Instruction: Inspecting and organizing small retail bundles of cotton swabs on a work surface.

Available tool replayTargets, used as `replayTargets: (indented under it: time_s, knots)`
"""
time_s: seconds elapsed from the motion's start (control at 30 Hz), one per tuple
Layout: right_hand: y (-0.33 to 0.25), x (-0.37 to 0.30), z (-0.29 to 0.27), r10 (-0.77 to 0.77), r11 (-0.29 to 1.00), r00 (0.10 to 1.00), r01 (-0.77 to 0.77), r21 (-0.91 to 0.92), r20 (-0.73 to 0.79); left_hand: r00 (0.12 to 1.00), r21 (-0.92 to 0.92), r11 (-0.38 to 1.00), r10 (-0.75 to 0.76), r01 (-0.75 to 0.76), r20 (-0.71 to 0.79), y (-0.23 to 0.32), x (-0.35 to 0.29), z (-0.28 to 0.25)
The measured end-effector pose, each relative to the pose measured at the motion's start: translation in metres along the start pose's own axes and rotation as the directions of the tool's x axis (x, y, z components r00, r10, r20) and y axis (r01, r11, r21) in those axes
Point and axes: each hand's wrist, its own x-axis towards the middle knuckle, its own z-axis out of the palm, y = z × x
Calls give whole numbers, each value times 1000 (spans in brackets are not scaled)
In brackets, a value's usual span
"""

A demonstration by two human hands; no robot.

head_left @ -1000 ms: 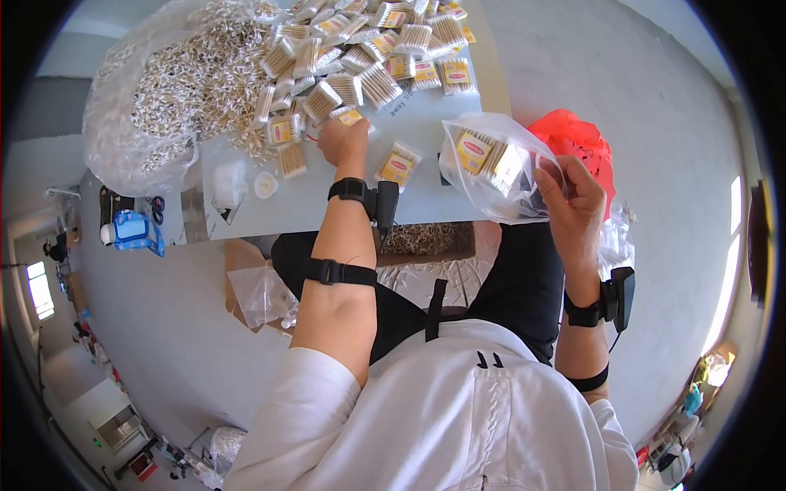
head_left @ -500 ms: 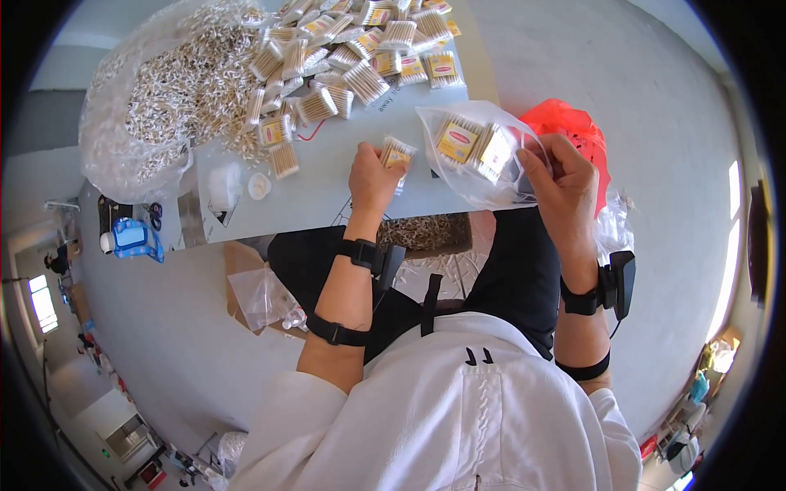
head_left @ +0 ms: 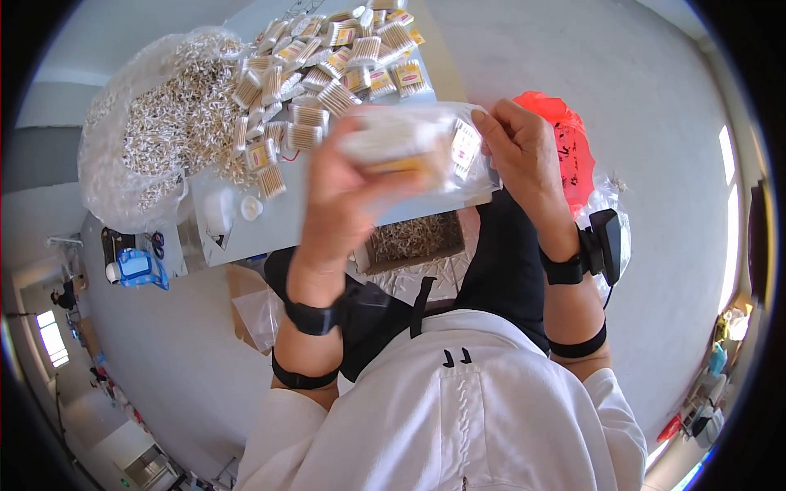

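My left hand [head_left: 348,192] is raised close to the camera and holds a small yellow-and-white packet [head_left: 391,147], blurred by motion, at the mouth of a clear plastic bag [head_left: 467,151]. My right hand [head_left: 524,155] grips the bag's right edge and keeps it up in front of me. At least one more packet shows inside the bag. Both wrists wear black bands.
A grey table [head_left: 286,221] carries several small packets of sticks [head_left: 336,61] and a big clear bag of loose white pieces [head_left: 164,123]. A box of loose sticks [head_left: 413,237] sits under the table edge. A red bag [head_left: 565,139] lies on the floor at right, a blue object [head_left: 135,266] at left.
My left hand picked a packet off the table and brought it up to the bag. My right hand lifted the bag toward the middle.
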Motion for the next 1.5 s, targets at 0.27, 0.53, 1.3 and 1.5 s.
replayTargets:
  time_s: [0.27,0.53,1.3,1.5]
  knots:
    - [4,4,6,-91,996,996,91,3,-5,991,743,666,-134,67,30,-49,33,21]
    - [10,9,9,-103,876,947,-58,479,304,954,730,636,-288,252,-78,-100,56,16]
    - [73,-21,31,-206,978,976,208,-20,72,996,892,448,26,66,-87,-76,48,13]
    - [75,-23,30,-191,981,980,192,-23,64,990,932,334,-79,139,-119,-63,53,8]
